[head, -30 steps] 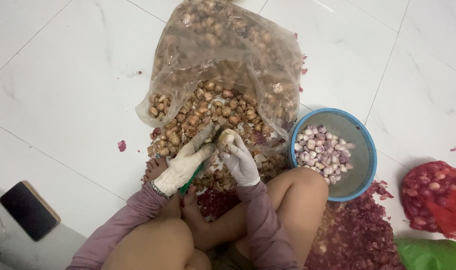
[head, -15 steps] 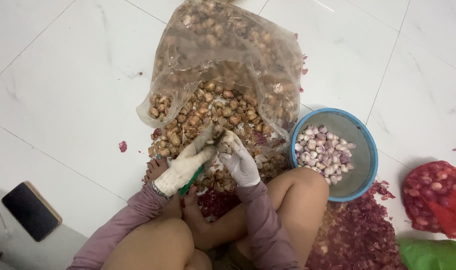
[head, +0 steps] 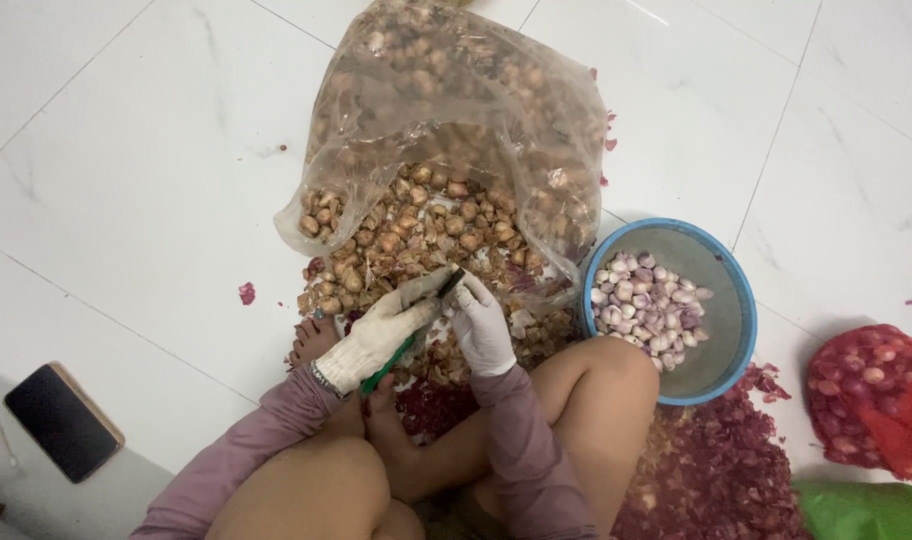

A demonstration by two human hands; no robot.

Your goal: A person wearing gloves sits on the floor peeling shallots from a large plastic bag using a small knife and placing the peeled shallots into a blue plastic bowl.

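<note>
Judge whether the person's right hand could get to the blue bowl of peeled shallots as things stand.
Probably yes: the right hand is just left of the blue bowl, only loose skins between them, and the bowl's open top faces up.

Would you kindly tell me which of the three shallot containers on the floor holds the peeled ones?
The blue bowl right of the hands: its shallots are pale and skinless. The clear plastic bag and red mesh sack hold unpeeled ones.

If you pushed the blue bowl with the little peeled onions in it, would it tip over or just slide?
The blue bowl would probably slide rather than tip: it looks wide and low, and it sits on smooth, glossy floor tiles. The peeled shallots are round and loose, so they would likely roll around inside. It seems only partly full, so fairly light.
</note>
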